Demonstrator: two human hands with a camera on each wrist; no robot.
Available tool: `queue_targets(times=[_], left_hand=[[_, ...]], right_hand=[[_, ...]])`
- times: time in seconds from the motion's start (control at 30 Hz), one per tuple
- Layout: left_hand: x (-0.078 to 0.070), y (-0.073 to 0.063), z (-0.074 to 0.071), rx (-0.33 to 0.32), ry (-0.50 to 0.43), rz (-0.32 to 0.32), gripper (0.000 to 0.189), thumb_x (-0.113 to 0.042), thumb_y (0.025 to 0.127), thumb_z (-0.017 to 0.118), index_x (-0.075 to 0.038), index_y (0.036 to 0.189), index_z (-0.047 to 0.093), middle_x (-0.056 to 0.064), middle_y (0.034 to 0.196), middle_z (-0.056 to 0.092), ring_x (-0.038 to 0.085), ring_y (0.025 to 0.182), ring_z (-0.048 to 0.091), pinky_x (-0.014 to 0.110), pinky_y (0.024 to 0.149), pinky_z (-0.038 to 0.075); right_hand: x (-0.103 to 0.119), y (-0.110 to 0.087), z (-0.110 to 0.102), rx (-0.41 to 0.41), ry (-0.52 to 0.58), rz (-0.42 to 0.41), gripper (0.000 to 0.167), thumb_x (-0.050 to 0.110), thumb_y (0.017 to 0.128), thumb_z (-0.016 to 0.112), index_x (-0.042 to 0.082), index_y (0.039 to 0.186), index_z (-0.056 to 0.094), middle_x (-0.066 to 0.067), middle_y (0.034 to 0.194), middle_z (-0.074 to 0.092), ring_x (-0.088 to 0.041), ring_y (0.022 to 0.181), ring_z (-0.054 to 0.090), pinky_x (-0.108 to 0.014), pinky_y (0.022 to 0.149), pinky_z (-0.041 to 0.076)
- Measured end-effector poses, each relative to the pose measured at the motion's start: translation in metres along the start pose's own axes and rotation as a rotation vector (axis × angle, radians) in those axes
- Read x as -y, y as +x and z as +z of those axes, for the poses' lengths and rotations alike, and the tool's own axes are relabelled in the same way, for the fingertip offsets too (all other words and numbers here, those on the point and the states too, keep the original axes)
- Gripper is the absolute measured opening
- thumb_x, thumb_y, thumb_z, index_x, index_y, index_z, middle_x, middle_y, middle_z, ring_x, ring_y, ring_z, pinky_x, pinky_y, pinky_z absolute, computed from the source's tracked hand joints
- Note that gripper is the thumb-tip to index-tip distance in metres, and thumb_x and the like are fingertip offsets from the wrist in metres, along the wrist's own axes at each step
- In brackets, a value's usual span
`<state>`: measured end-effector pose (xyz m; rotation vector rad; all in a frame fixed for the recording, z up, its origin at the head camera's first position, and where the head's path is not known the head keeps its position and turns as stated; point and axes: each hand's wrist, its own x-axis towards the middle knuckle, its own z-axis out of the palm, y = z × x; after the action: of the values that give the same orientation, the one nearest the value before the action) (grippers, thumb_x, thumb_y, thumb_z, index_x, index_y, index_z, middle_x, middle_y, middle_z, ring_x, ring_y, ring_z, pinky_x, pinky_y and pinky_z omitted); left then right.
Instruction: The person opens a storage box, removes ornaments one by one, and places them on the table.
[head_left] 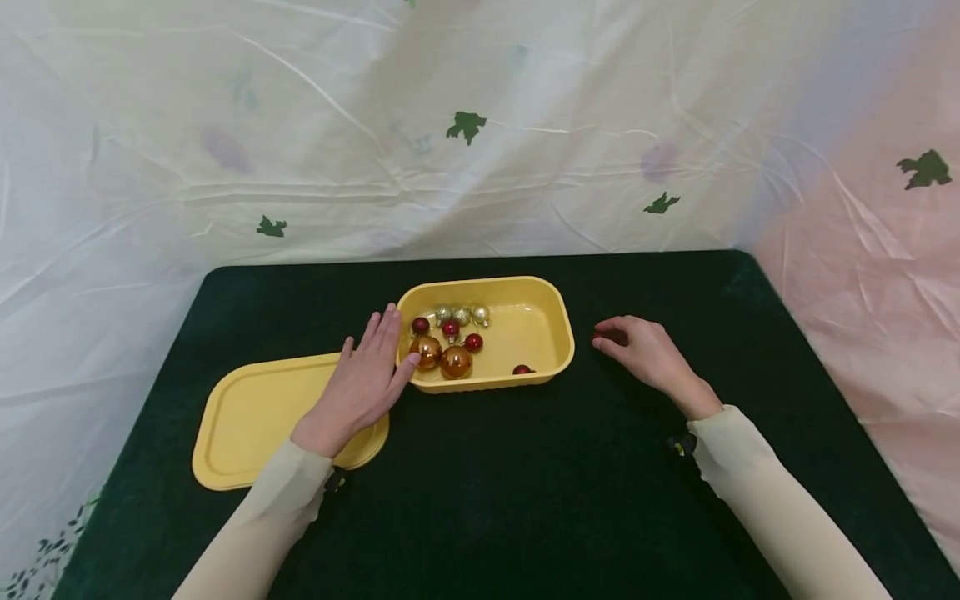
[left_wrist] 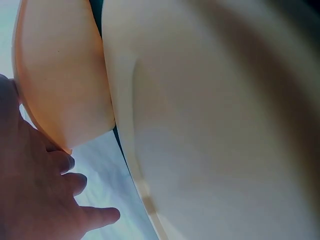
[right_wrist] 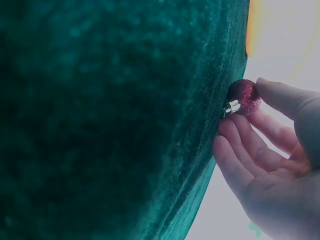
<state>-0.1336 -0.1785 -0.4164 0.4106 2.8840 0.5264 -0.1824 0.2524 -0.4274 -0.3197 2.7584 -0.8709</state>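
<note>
My right hand (head_left: 641,350) pinches a small red glittery bauble (right_wrist: 244,96) between thumb and fingers, low over the dark green cloth to the right of a yellow tub (head_left: 558,333). The bauble's silver cap faces the cloth in the right wrist view. My left hand (head_left: 363,375) lies with straight fingers along the tub's left end, its thumb over the near rim. Inside the tub, two large shiny orange baubles (head_left: 456,362) sit at the left with small gold baubles (head_left: 461,316) and red ones (head_left: 473,342). One more red bauble (head_left: 522,369) lies near the front wall.
A yellow lid (head_left: 262,408) lies on the table to the left, partly beneath my left hand and forearm. The dark green tabletop (head_left: 517,492) stretches out in front of the tub. Behind the table hangs a pale curtain (head_left: 525,192) with green leaf shapes.
</note>
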Motion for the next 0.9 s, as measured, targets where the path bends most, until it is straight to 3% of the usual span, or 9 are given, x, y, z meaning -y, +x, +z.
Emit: queue_targets(times=[0.2,0.37,0.6,0.73,0.9], left_hand=[[0.000,0.001,0.002,-0.001,-0.019,0.003,0.078,-0.054,0.110,0.029,-0.009,0.167,-0.001,0.009,0.174,-0.003,0.032,0.159,0.000,0.070,0.121,0.011],[-0.001,0.000,-0.001,0.006,-0.029,-0.009,0.077,-0.055,0.111,0.027,-0.011,0.167,-0.001,0.009,0.174,-0.002,0.034,0.159,-0.001,0.072,0.120,0.010],[-0.002,-0.003,-0.005,0.023,-0.062,-0.037,0.075,-0.054,0.111,0.027,-0.013,0.167,-0.002,0.005,0.174,-0.003,0.032,0.159,-0.003,0.071,0.120,0.011],[-0.002,-0.002,-0.005,0.019,-0.077,-0.031,0.075,-0.052,0.111,0.029,-0.014,0.167,-0.002,0.006,0.174,-0.003,0.033,0.159,-0.002,0.071,0.120,0.010],[-0.002,-0.001,-0.004,0.023,-0.086,-0.031,0.074,-0.051,0.112,0.030,-0.014,0.167,-0.003,0.006,0.174,-0.004,0.033,0.159,-0.002,0.071,0.120,0.010]], right_hand=[[0.001,-0.008,-0.005,-0.016,-0.006,-0.001,0.044,0.033,0.104,0.064,0.004,0.137,0.062,-0.019,0.131,0.063,-0.033,0.114,0.062,-0.056,0.096,0.053],[0.012,-0.021,-0.016,-0.137,0.017,-0.029,0.048,0.039,0.105,0.062,0.005,0.139,0.062,-0.020,0.135,0.061,-0.036,0.116,0.061,-0.059,0.096,0.052],[0.049,-0.032,-0.021,-0.267,0.105,-0.127,0.042,0.034,0.103,0.067,0.011,0.138,0.064,-0.011,0.135,0.062,-0.030,0.119,0.062,-0.058,0.101,0.051],[0.067,-0.033,-0.019,-0.214,0.151,-0.211,0.040,0.032,0.102,0.069,0.012,0.136,0.066,-0.007,0.133,0.065,-0.027,0.119,0.063,-0.057,0.102,0.051],[0.080,-0.023,-0.012,-0.040,0.172,-0.300,0.040,0.030,0.100,0.072,0.010,0.134,0.067,-0.007,0.131,0.067,-0.027,0.118,0.063,-0.055,0.098,0.053]])
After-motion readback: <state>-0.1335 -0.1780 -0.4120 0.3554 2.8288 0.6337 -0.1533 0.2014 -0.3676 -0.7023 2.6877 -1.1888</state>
